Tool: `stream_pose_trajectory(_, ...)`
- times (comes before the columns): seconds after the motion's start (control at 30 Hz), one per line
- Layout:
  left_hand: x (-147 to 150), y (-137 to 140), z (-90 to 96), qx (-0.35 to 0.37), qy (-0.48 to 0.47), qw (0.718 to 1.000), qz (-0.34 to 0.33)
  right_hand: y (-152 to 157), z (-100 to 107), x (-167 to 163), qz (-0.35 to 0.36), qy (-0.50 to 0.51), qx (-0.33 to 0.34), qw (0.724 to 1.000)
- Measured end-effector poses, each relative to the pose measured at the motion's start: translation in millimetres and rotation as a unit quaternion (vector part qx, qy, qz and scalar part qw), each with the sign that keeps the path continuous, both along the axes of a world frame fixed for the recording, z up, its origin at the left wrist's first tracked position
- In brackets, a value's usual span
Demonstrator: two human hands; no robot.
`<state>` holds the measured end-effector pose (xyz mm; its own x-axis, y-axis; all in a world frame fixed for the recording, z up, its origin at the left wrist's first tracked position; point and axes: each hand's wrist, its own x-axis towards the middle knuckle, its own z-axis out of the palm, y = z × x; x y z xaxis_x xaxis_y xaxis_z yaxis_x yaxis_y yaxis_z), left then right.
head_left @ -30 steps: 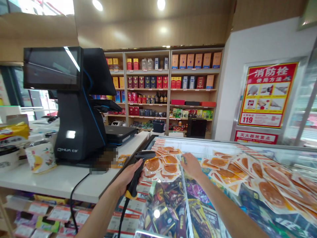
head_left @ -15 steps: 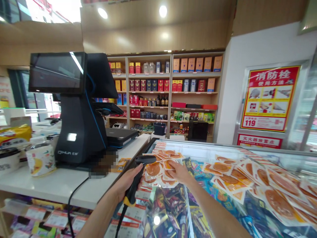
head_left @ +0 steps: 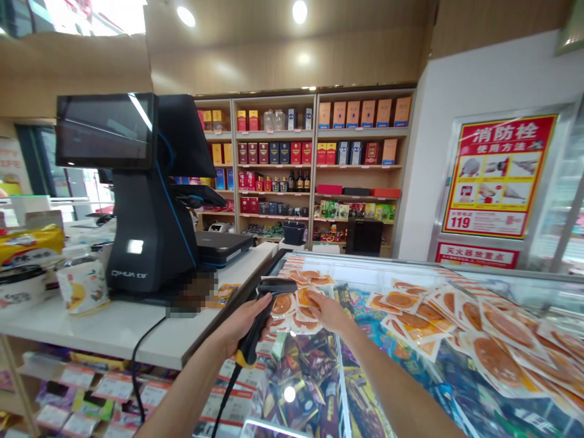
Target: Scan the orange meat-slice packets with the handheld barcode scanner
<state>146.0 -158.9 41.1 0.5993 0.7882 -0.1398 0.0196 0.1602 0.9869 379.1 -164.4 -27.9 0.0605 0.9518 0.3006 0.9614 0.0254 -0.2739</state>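
Observation:
In my left hand [head_left: 244, 316] is a black-and-yellow handheld barcode scanner [head_left: 255, 331], its fingers wrapped round the handle and its cable hanging down. The scanner's head points right, over a small pile of clear-and-orange packets [head_left: 281, 304], each with a flat round brown food inside. My right hand [head_left: 331, 311] reaches in from the right, with thumb and fingers closed on the edge of a food packet [head_left: 305, 297] in that pile. The pile lies on the glass top of a chest freezer [head_left: 387, 263]. A larger heap of the same packets [head_left: 497, 359] spreads to the right.
On the left, a white counter [head_left: 150, 331] carries a black cash register [head_left: 150, 243], a patterned cup [head_left: 84, 286] and a yellow package [head_left: 30, 246]. The scanner cable runs down between counter and freezer. Shelves [head_left: 276, 167] of boxed goods stand behind.
My left hand has moved the scanner slightly right and up, so its head is nearer my right hand. The right hand stays at the pile. The view has shifted slightly.

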Motion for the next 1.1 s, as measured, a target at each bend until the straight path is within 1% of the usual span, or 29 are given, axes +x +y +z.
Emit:
stream_pose_trajectory(0.1,6,0,-0.6,0.000,0.007,1.000,-0.001,-8,-5,13,-0.011,-0.018,0.005,1.000)
stream_pose_trajectory(0.2,13,-1,-1.7,-0.007,0.002,1.000,-0.008,-13,-6,21,-0.023,-0.018,0.029,0.999)
stream_pose_trajectory(0.3,14,-1,-1.5,-0.016,-0.004,1.000,-0.007,-7,-3,17,-0.020,0.000,0.051,0.998)
stream_pose_trajectory(0.4,9,0,-0.4,-0.014,-0.008,1.000,0.000,0,0,5,-0.011,0.002,0.035,0.999)
stream_pose_trajectory(0.5,6,3,-0.3,-0.012,-0.010,1.000,-0.002,-3,3,-2,0.001,-0.041,0.018,0.999)
stream_pose_trajectory(0.57,6,4,-1.4,-0.013,-0.012,1.000,-0.010,-10,3,1,-0.001,-0.077,0.017,0.997)
stream_pose_trajectory(0.63,10,4,-2.8,-0.016,-0.015,1.000,-0.021,-19,2,9,-0.026,-0.094,0.018,0.995)
stream_pose_trajectory(0.7,15,2,-3.6,-0.020,-0.013,0.999,-0.028,-26,0,20,-0.062,-0.074,0.035,0.995)
stream_pose_trajectory(0.73,17,1,-3.6,-0.022,-0.011,0.999,-0.030,-28,0,25,-0.065,-0.056,0.051,0.995)
stream_pose_trajectory(0.77,18,-1,-3.2,-0.023,-0.009,0.999,-0.031,-29,-1,28,-0.058,-0.038,0.068,0.995)
stream_pose_trajectory(0.83,20,-3,-1.6,-0.023,-0.006,0.999,-0.032,-27,-3,29,-0.017,-0.010,0.090,0.996)
stream_pose_trajectory(0.9,19,-4,0.8,-0.020,-0.005,0.999,-0.034,-22,-4,22,0.020,0.007,0.081,0.996)
stream_pose_trajectory(1.0,16,-5,4.3,-0.013,-0.004,0.999,-0.031,-18,-6,4,0.048,0.038,0.060,0.996)
stream_pose_trajectory(1.1,14,-4,5.9,-0.009,0.000,1.000,-0.027,-24,-7,-5,0.085,0.091,0.087,0.988)
